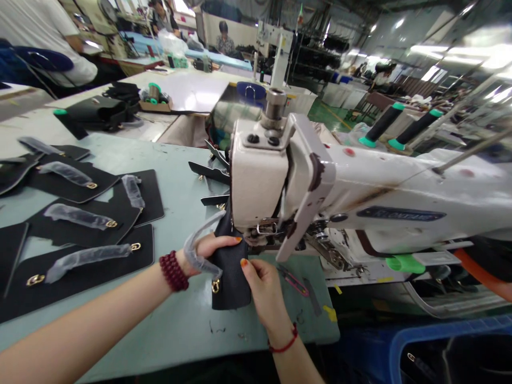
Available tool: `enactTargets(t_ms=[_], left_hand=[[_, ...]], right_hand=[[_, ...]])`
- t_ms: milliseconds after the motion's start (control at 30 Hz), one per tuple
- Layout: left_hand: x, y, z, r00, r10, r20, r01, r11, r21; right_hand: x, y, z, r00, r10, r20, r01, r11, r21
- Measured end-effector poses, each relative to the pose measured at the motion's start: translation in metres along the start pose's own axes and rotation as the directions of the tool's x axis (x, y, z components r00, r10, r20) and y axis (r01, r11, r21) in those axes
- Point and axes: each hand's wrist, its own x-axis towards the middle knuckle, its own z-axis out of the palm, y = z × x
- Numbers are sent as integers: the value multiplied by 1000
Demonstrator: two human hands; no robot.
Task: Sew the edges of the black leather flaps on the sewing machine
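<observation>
Under the head of a white sewing machine (260, 181) is a black leather panel (231, 274) with a gold ring and a plastic-wrapped strap (194, 248). My left hand (210, 248) grips its left side, the thumb laid on top and the fingers hidden beneath or behind it. The wrapped strap loops over the back of that hand. On the panel's right edge, my right hand (262, 285) pinches the leather between thumb and curled fingers. The needle area is mostly hidden behind the machine head.
Several black panels (92, 221) with plastic-wrapped straps lie on the left of the pale green table (176, 176). Pink-handled thread snips (294, 280) rest right of my right hand. A blue bin (396, 341) stands at the lower right. Other people sit further back.
</observation>
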Motion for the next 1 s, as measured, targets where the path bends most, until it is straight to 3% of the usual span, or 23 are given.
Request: enactTargets(t_ms=[400,1000], left_hand=[[4,9,-1,999,29,41,-28,999,-21],[1,12,6,999,-13,-40,11,1000,-28]], right_hand=[[7,-2,0,1000,12,-9,-12,1000,-26],[9,0,1,1000,10,-15,-10,1000,-16]])
